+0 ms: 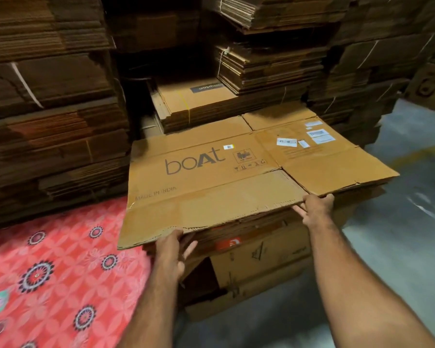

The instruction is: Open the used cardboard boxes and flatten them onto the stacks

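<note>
Two hands hold the flattened box [236, 177] by its near edge: our left hand [172, 249] grips the corner above it, our right hand [317, 207] pinches the flap, probably to square it on the stack [261, 247] beneath.

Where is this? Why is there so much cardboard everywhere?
Probably a warehouse or storeroom for used cardboard. Tall bundles of flattened boxes tied with string fill the back, a flattened boAt box lies on a lower stack, and the floor is bare concrete.
</note>
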A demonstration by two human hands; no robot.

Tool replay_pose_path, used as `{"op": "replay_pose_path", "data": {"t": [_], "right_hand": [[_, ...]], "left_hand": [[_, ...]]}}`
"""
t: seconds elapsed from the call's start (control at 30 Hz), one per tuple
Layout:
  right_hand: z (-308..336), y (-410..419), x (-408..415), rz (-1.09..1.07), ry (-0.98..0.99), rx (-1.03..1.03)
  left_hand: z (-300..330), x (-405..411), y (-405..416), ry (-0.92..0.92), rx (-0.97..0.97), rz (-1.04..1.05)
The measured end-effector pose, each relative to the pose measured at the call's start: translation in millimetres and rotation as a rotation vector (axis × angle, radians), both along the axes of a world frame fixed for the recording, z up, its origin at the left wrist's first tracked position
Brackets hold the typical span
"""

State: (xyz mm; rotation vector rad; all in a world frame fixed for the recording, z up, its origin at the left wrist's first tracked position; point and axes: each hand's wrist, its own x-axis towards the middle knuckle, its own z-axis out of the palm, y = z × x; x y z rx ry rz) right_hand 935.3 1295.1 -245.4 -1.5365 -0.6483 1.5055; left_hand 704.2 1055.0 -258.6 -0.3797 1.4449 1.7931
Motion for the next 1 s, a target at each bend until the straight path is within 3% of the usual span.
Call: {"op": "replay_pose_path", "data": {"t": [0.2,0.37,0.67,0.77,0.87,0.93,1.0], "right_hand": [[-7,9,9,0.013,-0.100,0.025],[-11,14,20,0.050,-0.296,0.018],[-15,9,22,0.284,-0.439,0.004],[-9,6,31,0.354,-0.446,-0.027],[-5,-15,23,0.380,-0.700,0.060],[-4,-42,3,0.368,-0.867,0.249],[-6,-75,-26,0.457,-0.919,0.450]], "left_hand": [[-21,13,4,-0.004,-0.029,0.013],[-31,29,14,0.028,-0.012,-0.026],[-34,43,14,0.113,0.022,-0.044],[-33,49,10,0.131,-0.020,-0.135],[-26,57,2,0.145,-0.118,-0.343],[-23,56,-7,0.346,-0.246,-0.476],[-25,45,-21,0.906,-0.461,-0.575]]}}
